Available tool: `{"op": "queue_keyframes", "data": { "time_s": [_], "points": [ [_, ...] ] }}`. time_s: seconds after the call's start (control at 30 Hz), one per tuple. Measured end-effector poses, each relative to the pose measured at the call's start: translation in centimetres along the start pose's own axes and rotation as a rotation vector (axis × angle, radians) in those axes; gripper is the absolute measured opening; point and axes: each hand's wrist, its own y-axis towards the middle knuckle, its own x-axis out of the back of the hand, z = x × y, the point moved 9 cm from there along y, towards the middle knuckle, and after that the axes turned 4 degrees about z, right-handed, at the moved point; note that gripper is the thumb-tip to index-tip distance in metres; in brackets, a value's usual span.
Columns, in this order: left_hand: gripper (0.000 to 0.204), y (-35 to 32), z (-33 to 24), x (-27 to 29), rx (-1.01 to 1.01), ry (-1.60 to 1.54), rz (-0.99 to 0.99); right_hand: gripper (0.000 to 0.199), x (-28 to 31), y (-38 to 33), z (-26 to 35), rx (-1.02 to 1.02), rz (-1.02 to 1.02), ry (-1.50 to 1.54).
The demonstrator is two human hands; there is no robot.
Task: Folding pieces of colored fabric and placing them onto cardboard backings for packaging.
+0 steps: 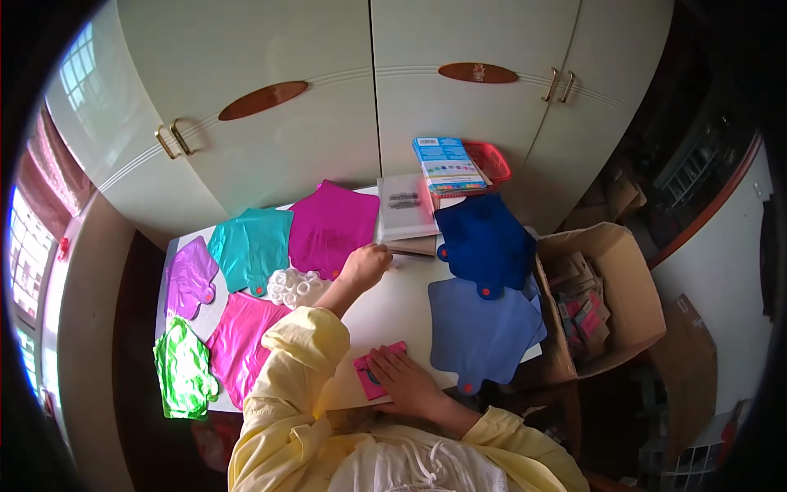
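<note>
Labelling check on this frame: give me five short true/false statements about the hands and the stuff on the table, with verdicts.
1. The right hand rests flat on a pink packet. True.
2. The left hand is reaching into the cardboard box. False: it is out over the table, near the stack of flat packets.
3. A green foil balloon lies at the table's left edge. True.
4. The red basket sits at the near edge of the table. False: it is at the far edge, by the cupboard doors.
5. Two blue balloons lie on the right side of the table. True.
</note>
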Motion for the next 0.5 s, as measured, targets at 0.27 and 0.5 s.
{"op": "queue_keyframes", "data": {
  "time_s": [0.27,0.5],
  "points": [
    [0.015,3.4,-2.8,3.1,-0.132,-0.027,-0.09,0.091,0.1,-0.1,0.0,0.022,-0.067,0.018],
    [0.012,4.8,-3.3,1.2,-0.126,0.047,-0.024,0.096,0.1,-0.2,-0.1,0.013,-0.053,0.078]
  ]
}}
